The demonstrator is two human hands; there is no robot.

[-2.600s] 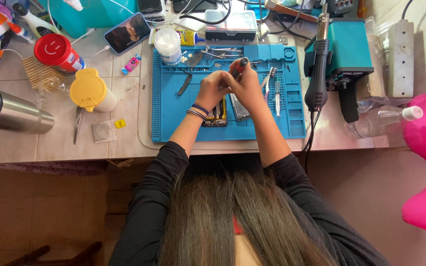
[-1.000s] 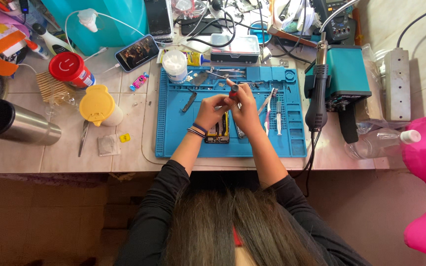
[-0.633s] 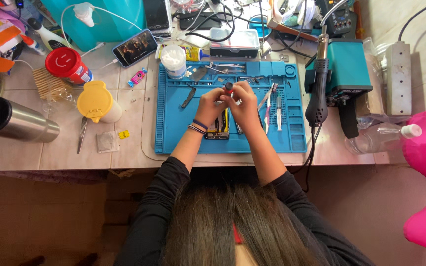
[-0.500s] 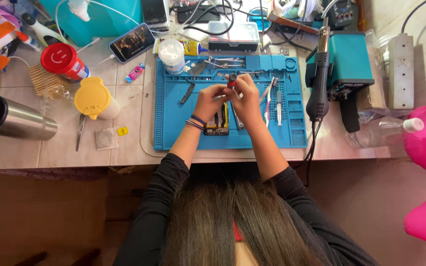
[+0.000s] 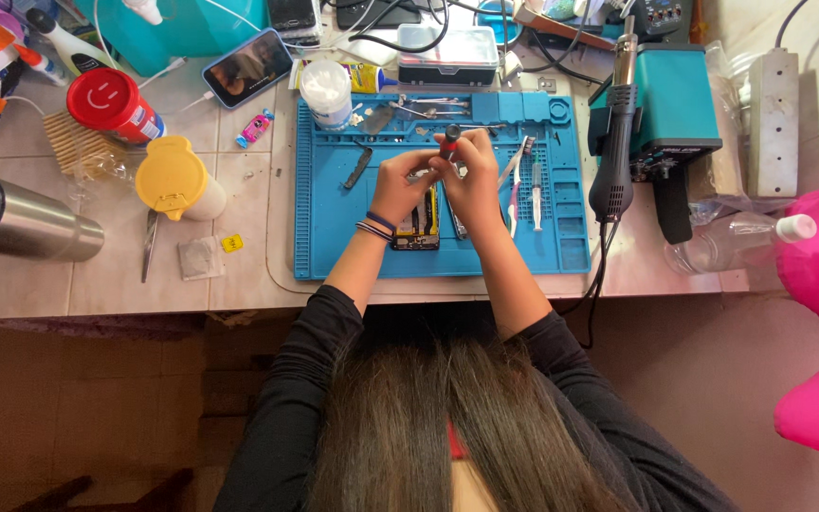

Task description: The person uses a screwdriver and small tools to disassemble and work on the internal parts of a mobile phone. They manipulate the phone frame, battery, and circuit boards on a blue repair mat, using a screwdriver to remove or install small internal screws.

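An opened phone [image 5: 419, 220] lies on the blue work mat [image 5: 334, 228], its insides showing. My right hand [image 5: 474, 180] grips a small screwdriver [image 5: 449, 142] with a red and black handle, held upright above the phone's top end. My left hand [image 5: 398, 185], bracelets at the wrist, rests on the phone's upper left side with its fingers touching the screwdriver's lower part. The tip is hidden between my fingers.
Tweezers and small tools [image 5: 528, 185] lie on the mat's right side. A teal hot-air station [image 5: 670, 104] with its black wand [image 5: 613, 142] stands to the right. To the left are a yellow-lidded jar [image 5: 174, 178], a red can [image 5: 111, 102], a steel flask [image 5: 21, 223] and another phone [image 5: 248, 68].
Both hands have stayed together over the phone, with the screwdriver shifting slightly. The view has drifted a little; earlier the hands were raised higher over the mat.
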